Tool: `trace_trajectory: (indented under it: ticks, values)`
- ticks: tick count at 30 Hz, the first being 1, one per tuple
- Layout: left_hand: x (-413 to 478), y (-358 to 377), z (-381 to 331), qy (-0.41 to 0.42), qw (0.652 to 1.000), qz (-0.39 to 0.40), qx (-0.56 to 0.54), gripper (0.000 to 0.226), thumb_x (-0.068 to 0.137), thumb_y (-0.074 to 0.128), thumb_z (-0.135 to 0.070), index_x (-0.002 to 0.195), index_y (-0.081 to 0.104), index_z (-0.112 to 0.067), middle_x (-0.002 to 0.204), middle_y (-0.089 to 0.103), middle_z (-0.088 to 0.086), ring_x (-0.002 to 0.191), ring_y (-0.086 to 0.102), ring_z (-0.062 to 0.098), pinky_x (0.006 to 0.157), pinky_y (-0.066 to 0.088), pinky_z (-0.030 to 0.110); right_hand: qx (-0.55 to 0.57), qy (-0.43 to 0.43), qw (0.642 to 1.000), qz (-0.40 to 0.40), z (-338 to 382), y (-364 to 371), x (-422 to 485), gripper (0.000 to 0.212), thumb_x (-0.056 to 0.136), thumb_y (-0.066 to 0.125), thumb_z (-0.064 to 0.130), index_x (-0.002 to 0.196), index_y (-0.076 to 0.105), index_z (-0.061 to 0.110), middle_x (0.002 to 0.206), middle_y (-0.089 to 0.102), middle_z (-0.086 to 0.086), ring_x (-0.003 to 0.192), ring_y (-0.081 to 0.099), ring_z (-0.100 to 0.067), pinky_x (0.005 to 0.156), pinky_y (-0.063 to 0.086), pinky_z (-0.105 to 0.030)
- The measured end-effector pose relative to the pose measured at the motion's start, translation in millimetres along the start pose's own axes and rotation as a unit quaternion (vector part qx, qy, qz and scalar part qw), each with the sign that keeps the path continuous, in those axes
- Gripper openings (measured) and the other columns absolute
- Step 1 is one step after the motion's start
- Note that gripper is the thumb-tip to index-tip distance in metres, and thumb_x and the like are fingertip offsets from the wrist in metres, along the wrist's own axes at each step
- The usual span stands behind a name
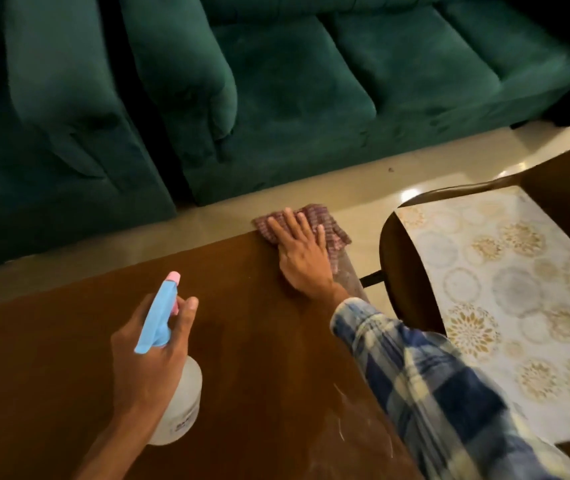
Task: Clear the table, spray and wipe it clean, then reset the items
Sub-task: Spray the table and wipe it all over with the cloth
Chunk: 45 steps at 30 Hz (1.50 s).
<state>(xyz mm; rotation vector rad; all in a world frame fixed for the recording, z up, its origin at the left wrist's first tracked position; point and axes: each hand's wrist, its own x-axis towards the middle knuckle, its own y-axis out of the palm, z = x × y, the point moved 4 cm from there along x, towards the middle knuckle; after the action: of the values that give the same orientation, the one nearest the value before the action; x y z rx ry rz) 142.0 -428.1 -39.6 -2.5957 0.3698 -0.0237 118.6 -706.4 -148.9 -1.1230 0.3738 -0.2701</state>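
Observation:
A brown wooden table (249, 341) fills the lower half of the view, bare of items. My left hand (145, 362) grips a spray bottle (179, 407) with a clear body and a blue and pink trigger head, held over the table's near left part. My right hand (302, 252) lies flat, fingers spread, on a reddish checked cloth (325, 216) at the table's far right corner. The cloth partly overhangs the edge. Faint streaks show on the wood near the right edge.
A dark green sofa (276, 91) stands across a strip of pale floor (207, 216) beyond the table. To the right is a dark chair (401, 271) draped with a white and gold patterned sheet (505, 292). A plaid sleeve covers my right forearm.

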Motion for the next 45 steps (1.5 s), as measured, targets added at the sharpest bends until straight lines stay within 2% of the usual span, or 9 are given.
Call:
trace_trajectory:
  ticks: [2, 7, 15, 21, 27, 31, 36, 42, 45]
  values:
    - [-2.4, 7.2, -8.9, 0.015, 1.0, 0.0, 0.009, 0.032, 0.084, 0.065, -0.041, 0.108, 0.06, -0.02, 0.089, 0.067, 0.002, 0.074, 0.068, 0.02, 0.057, 0.061, 0.026, 0.014, 0.054, 0.998, 0.001, -34.7, -13.0, -3.1, 0.057, 0.107, 0.023, 0.034, 0.162, 0.008, 0.04, 0.172, -0.007, 0.006, 0.157, -0.013, -0.02, 0.125, -0.006, -0.059]
    - [-27.1, 24.2, -30.7, 0.02, 1.0, 0.001, 0.01, 0.038, 0.083, 0.062, -0.046, 0.106, 0.061, -0.016, 0.084, 0.067, 0.005, 0.07, 0.068, 0.02, 0.059, 0.062, 0.043, 0.019, 0.019, 1.0, 0.013, -28.0, -6.3, -90.0, 0.059, 0.108, 0.023, 0.035, 0.161, -0.001, 0.044, 0.168, -0.019, 0.011, 0.155, -0.022, -0.017, 0.126, -0.012, -0.052]
    - [-61.6, 40.4, -35.1, 0.025, 0.999, -0.018, 0.007, 0.032, 0.084, 0.061, -0.049, 0.102, 0.058, -0.023, 0.079, 0.062, -0.001, 0.064, 0.065, 0.016, 0.056, 0.06, 0.034, 0.01, -0.041, 0.998, 0.042, -57.9, -9.0, -61.6, 0.057, 0.11, 0.029, 0.033, 0.162, 0.006, 0.042, 0.171, -0.011, 0.008, 0.156, -0.016, -0.019, 0.127, -0.003, -0.055]
    - [-85.5, 29.0, -41.2, -0.013, 0.998, -0.052, -0.011, 0.021, 0.087, 0.065, -0.038, 0.097, 0.061, -0.02, 0.067, 0.059, 0.001, 0.052, 0.061, 0.02, 0.048, 0.058, 0.046, 0.003, -0.126, 0.989, 0.073, -27.4, 5.3, -188.1, 0.059, 0.111, 0.028, 0.035, 0.159, -0.003, 0.05, 0.168, -0.02, 0.017, 0.155, -0.022, -0.012, 0.126, -0.01, -0.051]
    - [-97.0, 11.2, -24.2, -0.027, 0.995, -0.088, -0.033, 0.03, 0.087, 0.063, -0.042, 0.102, 0.062, -0.017, 0.075, 0.062, 0.002, 0.059, 0.063, 0.022, 0.053, 0.059, 0.039, -0.008, -0.101, 0.992, 0.071, 14.7, 21.2, -60.9, 0.058, 0.109, 0.029, 0.033, 0.161, 0.004, 0.044, 0.171, -0.012, 0.009, 0.157, -0.016, -0.018, 0.125, -0.005, -0.056]
    - [-105.5, -9.6, -17.3, -0.045, 0.989, -0.141, -0.02, 0.025, 0.088, 0.065, -0.039, 0.1, 0.062, -0.017, 0.074, 0.062, -0.001, 0.06, 0.064, 0.021, 0.054, 0.06, 0.038, -0.044, -0.187, 0.977, 0.097, 72.2, 40.0, -86.6, 0.064, 0.108, 0.035, 0.029, 0.161, 0.005, 0.044, 0.171, -0.011, 0.007, 0.157, -0.017, -0.023, 0.124, -0.003, -0.061]
    - [-119.0, -37.2, -16.1, -0.041, 0.985, -0.17, -0.007, 0.027, 0.086, 0.065, -0.039, 0.104, 0.062, -0.02, 0.066, 0.059, -0.002, 0.051, 0.06, 0.018, 0.047, 0.056, 0.041, -0.042, -0.348, 0.918, 0.186, 95.6, 54.3, -181.8, 0.061, 0.107, 0.031, 0.035, 0.159, 0.002, 0.05, 0.169, -0.017, 0.016, 0.154, -0.024, -0.012, 0.123, -0.018, -0.051]
    - [-138.9, -70.0, 8.6, -0.064, 0.974, -0.218, -0.017, 0.028, 0.087, 0.064, -0.042, 0.106, 0.061, -0.022, 0.079, 0.063, -0.004, 0.064, 0.066, 0.02, 0.057, 0.06, 0.03, -0.047, -0.122, 0.985, 0.109, 81.7, 40.5, -50.6, 0.058, 0.11, 0.029, 0.032, 0.161, 0.003, 0.042, 0.171, -0.013, 0.007, 0.157, -0.014, -0.021, 0.125, -0.007, -0.057]
    - [-157.2, -85.3, 16.5, -0.092, 0.963, -0.251, -0.029, 0.036, 0.087, 0.064, -0.043, 0.111, 0.063, -0.015, 0.083, 0.066, 0.001, 0.069, 0.068, 0.021, 0.059, 0.062, 0.037, -0.058, -0.238, 0.96, 0.137, 115.0, 51.2, -98.7, 0.062, 0.109, 0.032, 0.031, 0.16, 0.001, 0.047, 0.17, -0.017, 0.01, 0.156, -0.019, -0.02, 0.125, -0.01, -0.056]
